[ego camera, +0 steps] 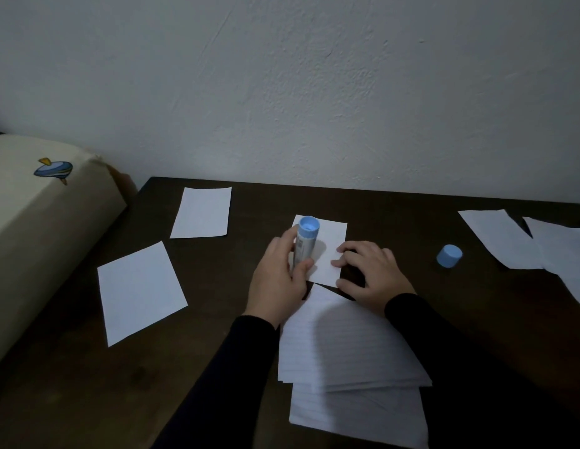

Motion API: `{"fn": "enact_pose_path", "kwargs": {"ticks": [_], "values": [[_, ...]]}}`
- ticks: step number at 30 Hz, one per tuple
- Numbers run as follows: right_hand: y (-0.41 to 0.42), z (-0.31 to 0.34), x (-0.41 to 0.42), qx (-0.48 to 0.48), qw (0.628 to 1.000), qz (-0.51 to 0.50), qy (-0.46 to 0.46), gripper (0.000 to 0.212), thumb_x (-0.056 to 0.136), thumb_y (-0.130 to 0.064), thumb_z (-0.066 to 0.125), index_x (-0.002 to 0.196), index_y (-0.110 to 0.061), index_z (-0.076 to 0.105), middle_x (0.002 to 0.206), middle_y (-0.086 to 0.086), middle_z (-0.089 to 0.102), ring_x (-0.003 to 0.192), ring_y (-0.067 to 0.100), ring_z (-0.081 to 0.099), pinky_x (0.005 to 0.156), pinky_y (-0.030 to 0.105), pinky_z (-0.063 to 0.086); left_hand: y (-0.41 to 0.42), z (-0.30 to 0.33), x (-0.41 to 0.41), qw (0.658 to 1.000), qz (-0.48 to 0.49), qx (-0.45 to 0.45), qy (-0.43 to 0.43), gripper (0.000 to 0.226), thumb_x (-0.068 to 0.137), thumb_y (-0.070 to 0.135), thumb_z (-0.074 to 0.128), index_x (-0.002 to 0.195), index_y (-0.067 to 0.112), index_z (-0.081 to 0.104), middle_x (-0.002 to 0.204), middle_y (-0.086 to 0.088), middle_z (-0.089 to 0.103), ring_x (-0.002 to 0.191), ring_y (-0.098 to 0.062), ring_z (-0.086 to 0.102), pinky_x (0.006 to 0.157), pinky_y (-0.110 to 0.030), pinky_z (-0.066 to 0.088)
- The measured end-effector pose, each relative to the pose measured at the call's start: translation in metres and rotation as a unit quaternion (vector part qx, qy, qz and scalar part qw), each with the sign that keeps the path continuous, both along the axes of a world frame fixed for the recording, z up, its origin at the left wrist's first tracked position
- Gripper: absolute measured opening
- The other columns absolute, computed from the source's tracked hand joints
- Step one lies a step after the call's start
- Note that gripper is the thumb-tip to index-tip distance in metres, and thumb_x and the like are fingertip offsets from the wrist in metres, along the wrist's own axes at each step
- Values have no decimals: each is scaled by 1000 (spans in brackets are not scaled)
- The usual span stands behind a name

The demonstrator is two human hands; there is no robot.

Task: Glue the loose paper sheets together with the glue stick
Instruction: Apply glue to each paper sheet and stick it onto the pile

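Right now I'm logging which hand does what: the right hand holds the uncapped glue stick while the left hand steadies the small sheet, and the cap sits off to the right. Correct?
Not quite: the hands are swapped. The head view shows the left hand holding the uncapped glue stick while the right hand steadies the small sheet. The cap does sit off to the right.

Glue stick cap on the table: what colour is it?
Light blue; the cap shows clearly in the head view, right of the hands.

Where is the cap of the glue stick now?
In the head view, the blue cap lies on the dark table, right of the right hand, beside the paper sheets at the right edge.
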State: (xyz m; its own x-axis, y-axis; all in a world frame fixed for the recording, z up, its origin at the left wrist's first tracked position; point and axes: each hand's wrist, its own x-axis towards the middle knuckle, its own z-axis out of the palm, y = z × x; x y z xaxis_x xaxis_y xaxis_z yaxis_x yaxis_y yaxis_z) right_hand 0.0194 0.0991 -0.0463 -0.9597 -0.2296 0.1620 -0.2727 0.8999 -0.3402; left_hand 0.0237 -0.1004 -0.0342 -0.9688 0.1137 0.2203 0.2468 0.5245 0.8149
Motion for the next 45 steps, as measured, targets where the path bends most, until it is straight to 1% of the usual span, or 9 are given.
{"fn": "enact_pose_path", "kwargs": {"ticks": [7, 11, 15, 19, 24, 29, 37, 41, 45], "values": [[-1, 0, 2, -12, 1000, -1, 8, 23, 85, -35, 61, 108, -32, 63, 130, -18, 46, 125, 3, 32, 92, 26, 15, -18, 4, -9, 998, 50, 24, -36, 65, 91, 19, 63, 145, 37, 31, 128, 15, 50, 115, -4, 49, 96, -28, 46], [-2, -1, 3, -19, 1000, 0, 21, 22, 84, -33, 62, 106, -28, 63, 126, -16, 46, 126, 2, 30, 93, 26, 14, -22, 6, -4, 985, 107, 132, -14, 84, 92, 23, 63, 146, 47, 2, 104, 13, 57, 92, 0, 59, 77, -12, 43], [-2, 2, 4, -25, 999, -10, 19, 20, 85, -35, 63, 103, -27, 63, 118, -14, 46, 120, 5, 35, 93, 26, 18, -27, 16, -7, 971, 130, 200, 4, 45, 96, 39, 53, 136, 47, 33, 118, 12, 52, 103, -5, 59, 85, -19, 50], [-5, 3, 6, -51, 998, -32, 12, 18, 89, -40, 58, 105, -32, 61, 110, -16, 44, 93, 4, 34, 86, 25, 25, -32, 17, -7, 962, 94, 250, -54, 48, 92, 30, 61, 137, 39, 47, 115, 16, 59, 103, -5, 62, 84, -18, 53], [-3, -2, 1, -36, 996, -68, 49, 28, 90, -37, 56, 118, -30, 59, 111, -13, 44, 109, 3, 38, 93, 25, 22, -34, 7, -10, 981, 115, 152, -31, 49, 79, 23, 78, 125, 29, 60, 97, 19, 62, 90, 15, 56, 72, -4, 45], [-3, -4, 0, 6, 994, -105, 21, 44, 92, -41, 51, 135, -30, 50, 136, -9, 44, 129, 7, 31, 106, 37, 19, -30, 4, -13, 981, 173, 92, -2, 39, 83, 50, 66, 112, 24, 64, 101, 8, 55, 87, 0, 51, 68, -11, 38], [0, -3, 2, -22, 981, -190, 26, 42, 87, -53, 56, 121, -30, 62, 124, -9, 47, 120, 12, 37, 98, 34, 23, -26, 6, -14, 978, 161, 120, -55, 35, 84, 40, 71, 115, 28, 61, 94, 21, 55, 84, 7, 51, 71, -10, 36], [0, 1, 2, -12, 979, -205, -9, 45, 88, -57, 53, 124, -31, 59, 127, -8, 45, 122, 13, 36, 100, 35, 24, -26, 6, -11, 978, 160, 110, -79, 57, 80, 36, 76, 131, 23, 55, 114, 14, 55, 94, 0, 52, 80, -16, 39], [-3, 8, 7, -3, 973, -225, -48, 46, 88, -59, 52, 125, -32, 58, 130, -7, 45, 124, 14, 36, 105, 40, 25, -23, 11, 8, 973, 209, 94, 6, 40, 78, 40, 76, 107, 30, 51, 103, 9, 51, 86, -3, 51, 70, -15, 41]]}}
